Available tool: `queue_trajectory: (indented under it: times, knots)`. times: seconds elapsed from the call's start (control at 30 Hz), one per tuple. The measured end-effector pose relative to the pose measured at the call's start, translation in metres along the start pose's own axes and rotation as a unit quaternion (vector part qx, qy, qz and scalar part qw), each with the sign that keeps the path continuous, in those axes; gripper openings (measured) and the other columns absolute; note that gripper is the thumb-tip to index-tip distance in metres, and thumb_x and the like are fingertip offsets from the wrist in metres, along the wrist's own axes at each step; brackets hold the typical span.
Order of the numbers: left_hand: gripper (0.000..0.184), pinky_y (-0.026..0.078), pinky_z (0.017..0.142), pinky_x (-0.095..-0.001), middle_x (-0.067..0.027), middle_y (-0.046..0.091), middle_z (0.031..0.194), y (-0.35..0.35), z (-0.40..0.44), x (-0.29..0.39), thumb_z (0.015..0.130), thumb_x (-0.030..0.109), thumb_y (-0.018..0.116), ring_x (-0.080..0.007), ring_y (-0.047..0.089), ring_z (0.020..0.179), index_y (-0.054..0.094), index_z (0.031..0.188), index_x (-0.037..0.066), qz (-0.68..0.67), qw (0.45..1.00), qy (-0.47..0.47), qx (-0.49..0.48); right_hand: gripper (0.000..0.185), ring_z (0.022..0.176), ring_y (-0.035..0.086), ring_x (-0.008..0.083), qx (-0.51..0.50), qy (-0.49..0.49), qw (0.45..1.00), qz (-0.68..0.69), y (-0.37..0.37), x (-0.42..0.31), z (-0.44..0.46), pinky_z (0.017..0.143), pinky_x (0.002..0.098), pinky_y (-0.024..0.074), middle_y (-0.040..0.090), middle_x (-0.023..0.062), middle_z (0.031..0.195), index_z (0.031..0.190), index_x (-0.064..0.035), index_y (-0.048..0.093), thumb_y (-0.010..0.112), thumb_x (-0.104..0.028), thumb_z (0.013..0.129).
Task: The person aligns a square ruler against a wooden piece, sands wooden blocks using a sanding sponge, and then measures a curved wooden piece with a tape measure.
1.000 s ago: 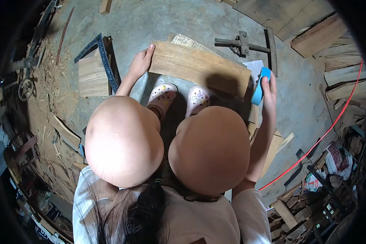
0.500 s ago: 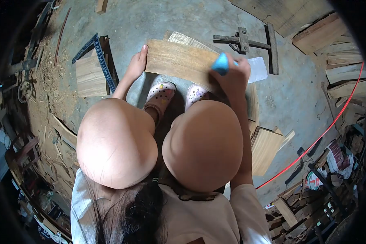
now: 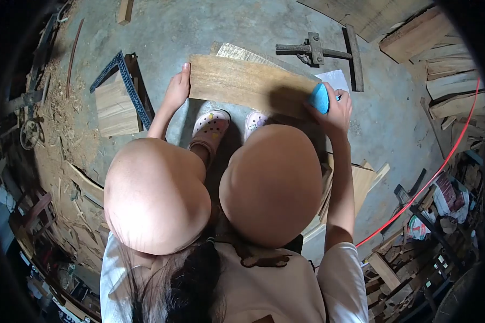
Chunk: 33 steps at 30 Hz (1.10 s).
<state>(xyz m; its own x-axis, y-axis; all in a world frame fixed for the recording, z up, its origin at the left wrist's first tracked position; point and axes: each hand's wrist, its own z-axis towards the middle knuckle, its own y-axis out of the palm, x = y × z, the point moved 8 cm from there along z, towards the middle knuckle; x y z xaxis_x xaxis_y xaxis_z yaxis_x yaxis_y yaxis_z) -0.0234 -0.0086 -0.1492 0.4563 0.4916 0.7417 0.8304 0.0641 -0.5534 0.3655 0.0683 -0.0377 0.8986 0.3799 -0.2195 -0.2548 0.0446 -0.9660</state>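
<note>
A long wooden board (image 3: 237, 78) lies crosswise in front of my feet. My left hand (image 3: 177, 89) is closed on its left end, thumb up along the edge. At the board's right end my right hand (image 3: 338, 110) is wrapped round a blue sponge (image 3: 319, 99), which is at the board's surface. The hand's shadow falls across the wood beside it. Behind the board, a paler plank (image 3: 242, 54) partly shows, and a white sheet (image 3: 334, 80) lies just beyond my right hand.
On the left a blue carpenter's square (image 3: 129, 86) leans over a square wood piece (image 3: 115, 110). A metal bar clamp (image 3: 328, 52) rests at the back right. A red hose (image 3: 439, 172) curves along the right, near scrap wood (image 3: 385, 272). Shavings (image 3: 54, 116) cover the left floor.
My right hand has slid the blue sponge rightward along the board to its right end. My left hand still holds the left end. The view has shifted slightly.
</note>
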Motion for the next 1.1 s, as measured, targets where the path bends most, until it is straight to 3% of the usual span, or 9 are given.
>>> queue_trajectory:
  times: [0.2,0.27,0.37,0.47,0.53,0.6,0.73,0.9,1.1]
  knots:
    - [0.073,0.040,0.094,-0.0443,-0.0345,0.059,0.103,0.003,-0.004,0.007,0.100,0.050,0.019,-0.0479,0.053,0.107,0.060,0.102,-0.010,-0.006,1.000,0.014,0.019,0.071,0.099,0.052,0.0305,-0.069,-0.072,0.992,0.072,0.032,-0.089,0.039,0.084,0.0419,0.0421,0.053,0.0125,0.104,0.119,-0.0201,0.060,0.081,-0.050,0.059]
    - [0.072,0.040,0.094,-0.0439,-0.0341,0.059,0.104,0.002,-0.004,0.007,0.100,0.049,0.019,-0.0477,0.053,0.108,0.060,0.103,-0.009,-0.005,1.000,0.013,0.015,0.069,0.101,0.051,0.0293,0.058,-0.170,0.981,0.071,0.040,-0.149,0.049,0.084,0.0417,0.0415,0.053,0.0114,0.103,0.116,-0.0197,0.061,0.079,-0.053,0.058]
    - [0.069,0.041,0.094,-0.0443,-0.0336,0.059,0.104,0.003,-0.004,0.009,0.100,0.048,0.020,-0.0479,0.052,0.108,0.061,0.104,-0.008,-0.010,1.000,0.013,0.007,0.069,0.102,0.052,0.0288,0.023,-0.211,0.973,0.094,0.051,-0.187,0.056,0.083,0.0415,0.0418,0.054,0.0120,0.104,0.117,-0.0198,0.061,0.078,-0.052,0.059]
    - [0.068,0.041,0.093,-0.0448,-0.0338,0.059,0.103,0.001,-0.004,0.012,0.100,0.047,0.020,-0.0482,0.053,0.107,0.061,0.103,-0.007,0.009,0.999,0.027,0.019,0.067,0.098,0.050,0.0293,0.043,-0.231,0.969,0.074,0.045,-0.152,0.046,0.083,0.0412,0.0401,0.052,0.0112,0.099,0.115,-0.0197,0.060,0.078,-0.050,0.058]
    - [0.068,0.041,0.093,-0.0449,-0.0338,0.059,0.102,0.002,-0.004,0.012,0.100,0.047,0.021,-0.0485,0.053,0.106,0.061,0.104,-0.007,0.004,0.999,0.032,0.011,0.070,0.099,0.050,0.0312,-0.101,-0.128,0.978,0.126,0.035,-0.096,0.042,0.083,0.0432,0.0399,0.052,0.0120,0.099,0.119,-0.0198,0.057,0.077,-0.052,0.060]
    - [0.068,0.041,0.094,-0.0445,-0.0338,0.059,0.102,0.002,-0.006,0.015,0.100,0.048,0.021,-0.0485,0.052,0.107,0.061,0.104,-0.007,-0.027,0.999,0.026,0.003,0.071,0.098,0.050,0.0332,-0.095,-0.065,0.993,-0.013,0.022,-0.040,0.021,0.082,0.0440,0.0405,0.052,0.0135,0.100,0.122,-0.0182,0.055,0.076,-0.053,0.063]
    - [0.070,0.039,0.097,-0.0421,-0.0319,0.059,0.110,0.007,-0.006,0.012,0.099,0.051,0.021,-0.0454,0.051,0.113,0.059,0.110,-0.007,-0.075,0.996,0.029,-0.023,0.073,0.097,0.050,0.0345,-0.075,-0.084,0.992,-0.060,0.012,-0.032,0.009,0.083,0.0440,0.0409,0.051,0.0160,0.102,0.125,-0.0148,0.053,0.073,-0.056,0.067]
    - [0.071,0.036,0.102,-0.0380,-0.0256,0.057,0.123,0.020,0.003,-0.003,0.100,0.053,0.020,-0.0363,0.049,0.122,0.054,0.123,-0.005,-0.124,0.991,0.028,-0.034,0.072,0.100,0.050,0.0341,-0.044,-0.201,0.978,-0.025,0.049,-0.155,0.061,0.085,0.0444,0.0405,0.052,0.0171,0.105,0.123,-0.0126,0.055,0.067,-0.060,0.070]
    - [0.065,0.036,0.101,-0.0329,-0.0156,0.060,0.119,0.023,-0.011,0.000,0.101,0.048,0.020,-0.0222,0.053,0.112,0.054,0.126,-0.002,-0.272,0.958,0.020,-0.088,0.076,0.100,0.051,0.0342,-0.042,-0.292,0.954,0.047,0.075,-0.254,0.083,0.086,0.0428,0.0407,0.053,0.0159,0.105,0.126,-0.0121,0.053,0.064,-0.063,0.072]
